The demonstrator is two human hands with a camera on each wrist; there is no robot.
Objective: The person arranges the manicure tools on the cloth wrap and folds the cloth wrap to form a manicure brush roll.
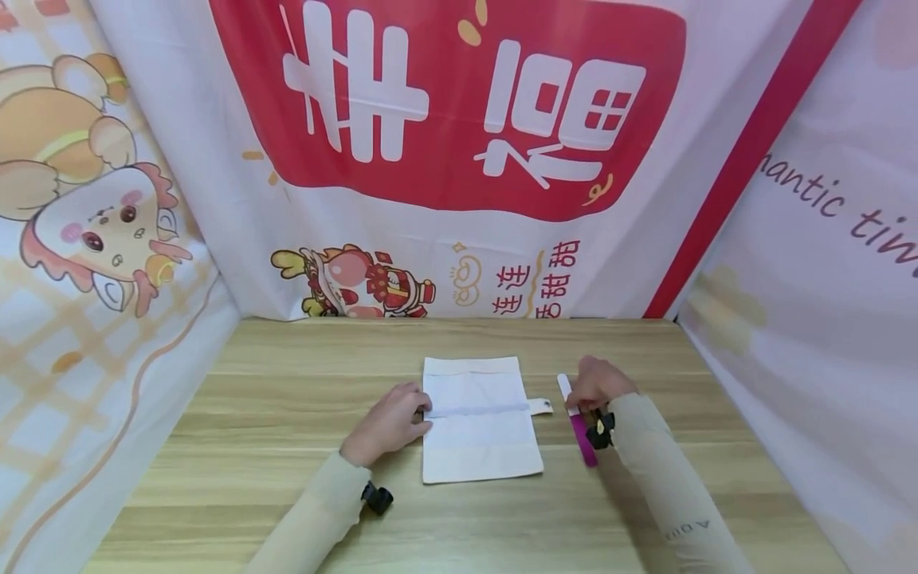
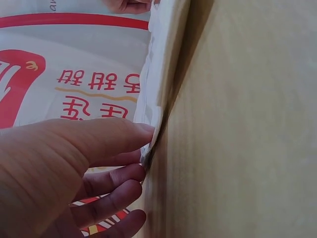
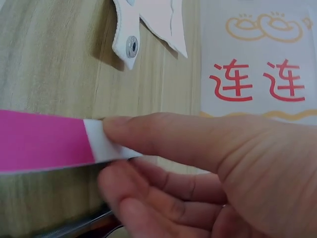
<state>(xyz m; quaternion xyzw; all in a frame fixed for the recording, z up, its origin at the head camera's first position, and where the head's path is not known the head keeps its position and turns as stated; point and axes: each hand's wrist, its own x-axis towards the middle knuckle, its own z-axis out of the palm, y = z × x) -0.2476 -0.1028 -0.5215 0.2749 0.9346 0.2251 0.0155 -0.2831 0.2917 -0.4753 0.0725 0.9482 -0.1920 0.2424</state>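
Observation:
A white folding wallet (image 1: 476, 446) lies spread flat on the wooden table, a crease across its middle. From its right edge sticks out a tab with a metal snap (image 3: 132, 47). At the wallet's left edge, my left hand (image 1: 390, 422) pinches the rim between thumb (image 2: 114, 136) and fingers. Right of the tab, my right hand (image 1: 598, 383) pinches a flat strip like a nail file (image 1: 582, 438), magenta on one part and white on the other. In the right wrist view the thumb lies over the strip's white part (image 3: 101, 141).
The wooden table (image 1: 287, 494) ends at a printed cloth backdrop (image 1: 459, 231) with red and white lettering. Cloth walls also stand at the left (image 1: 158, 383) and right (image 1: 810, 335). Black devices sit on both wrists, the left one (image 1: 376, 498) near the table surface.

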